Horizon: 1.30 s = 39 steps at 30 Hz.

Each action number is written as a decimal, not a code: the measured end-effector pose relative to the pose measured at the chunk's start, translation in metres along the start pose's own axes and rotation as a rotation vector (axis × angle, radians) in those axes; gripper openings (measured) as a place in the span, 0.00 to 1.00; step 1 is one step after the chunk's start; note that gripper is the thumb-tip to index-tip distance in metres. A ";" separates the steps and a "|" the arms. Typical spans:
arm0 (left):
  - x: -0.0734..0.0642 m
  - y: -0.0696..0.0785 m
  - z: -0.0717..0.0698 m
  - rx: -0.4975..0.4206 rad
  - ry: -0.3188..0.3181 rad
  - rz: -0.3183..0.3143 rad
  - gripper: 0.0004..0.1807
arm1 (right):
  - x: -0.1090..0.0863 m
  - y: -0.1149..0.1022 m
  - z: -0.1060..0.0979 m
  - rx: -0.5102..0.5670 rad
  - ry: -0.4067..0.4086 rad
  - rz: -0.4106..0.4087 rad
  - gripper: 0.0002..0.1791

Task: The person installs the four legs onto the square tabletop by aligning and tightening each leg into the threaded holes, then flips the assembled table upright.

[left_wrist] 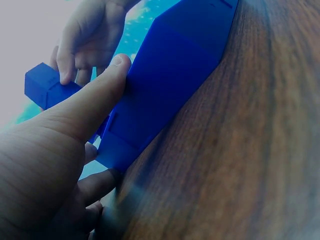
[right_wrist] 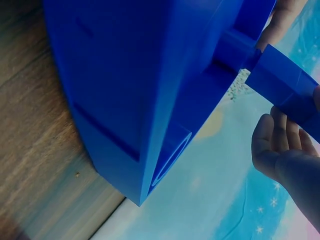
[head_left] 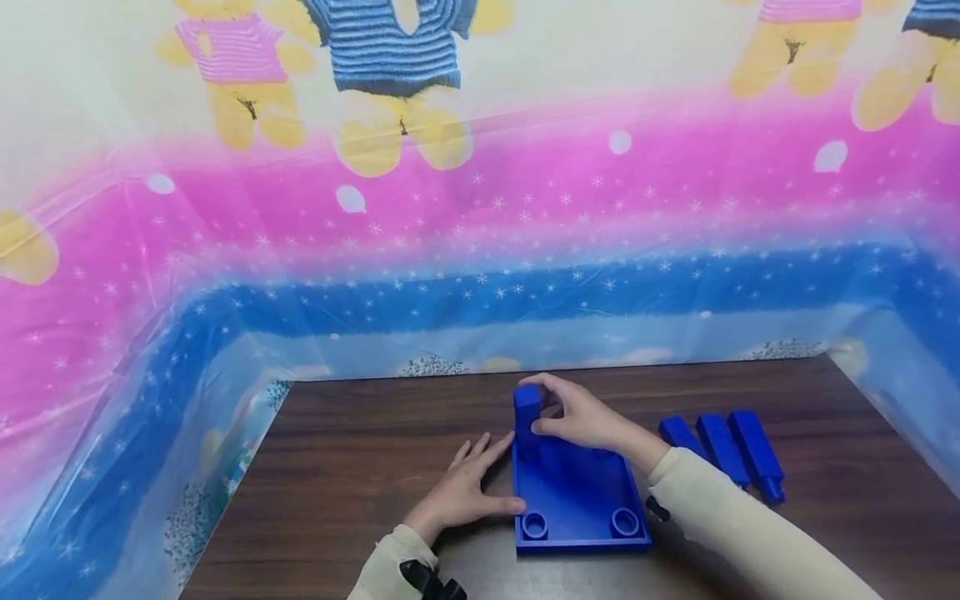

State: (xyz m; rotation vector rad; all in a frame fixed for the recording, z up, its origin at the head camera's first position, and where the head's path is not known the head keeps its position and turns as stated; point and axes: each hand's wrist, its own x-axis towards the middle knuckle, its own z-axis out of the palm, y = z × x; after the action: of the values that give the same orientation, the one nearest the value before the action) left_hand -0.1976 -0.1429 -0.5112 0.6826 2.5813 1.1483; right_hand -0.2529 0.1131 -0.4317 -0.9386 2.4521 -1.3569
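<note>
A square blue panel [head_left: 576, 487] with a raised rim lies on the wooden table, round sockets [head_left: 625, 533] showing at its two near corners. My right hand [head_left: 588, 417] pinches a square blue leg [head_left: 527, 412], held upright over the far left corner. In the right wrist view the narrow end of the leg [right_wrist: 282, 80] meets a corner socket [right_wrist: 234, 50]; how deep it sits I cannot tell. Along the panel's left side, my left hand [head_left: 461, 493] is spread, thumb and forefinger touching the rim. In the left wrist view its thumb [left_wrist: 95, 102] lies along the panel's edge.
Three more blue legs [head_left: 723, 450] lie side by side on the wooden table [head_left: 352, 450], right of the panel, partly behind my right sleeve [head_left: 742, 529]. A patterned cloth [head_left: 480, 225] hangs behind the table's far edge and along its sides.
</note>
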 end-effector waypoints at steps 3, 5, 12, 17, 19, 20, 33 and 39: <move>-0.001 0.001 0.000 -0.005 0.007 0.002 0.55 | 0.001 0.000 0.000 -0.003 0.004 0.002 0.34; -0.001 0.001 0.001 -0.008 0.009 0.003 0.55 | 0.001 0.000 0.001 -0.002 0.004 0.001 0.33; 0.000 0.000 0.000 -0.005 0.010 0.003 0.55 | -0.001 0.000 -0.001 0.004 -0.007 0.007 0.26; 0.000 -0.001 0.001 -0.006 0.003 -0.002 0.55 | -0.003 0.002 -0.001 -0.002 -0.014 0.017 0.28; 0.000 -0.001 0.001 -0.009 0.001 -0.003 0.55 | -0.003 0.003 -0.001 -0.005 -0.016 0.017 0.29; 0.000 -0.001 0.001 -0.010 0.000 -0.004 0.55 | -0.003 0.003 -0.001 -0.008 -0.016 0.018 0.30; 0.001 -0.002 0.002 -0.005 -0.011 -0.013 0.55 | -0.002 0.007 -0.007 0.020 -0.061 0.025 0.39; 0.001 -0.002 0.001 -0.008 -0.006 -0.009 0.56 | 0.002 0.008 -0.012 0.121 -0.133 0.018 0.39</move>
State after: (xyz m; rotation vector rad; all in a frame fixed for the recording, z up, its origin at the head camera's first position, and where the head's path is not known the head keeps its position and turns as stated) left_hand -0.1986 -0.1436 -0.5135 0.6714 2.5703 1.1518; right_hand -0.2632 0.1232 -0.4307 -0.9433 2.2491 -1.3723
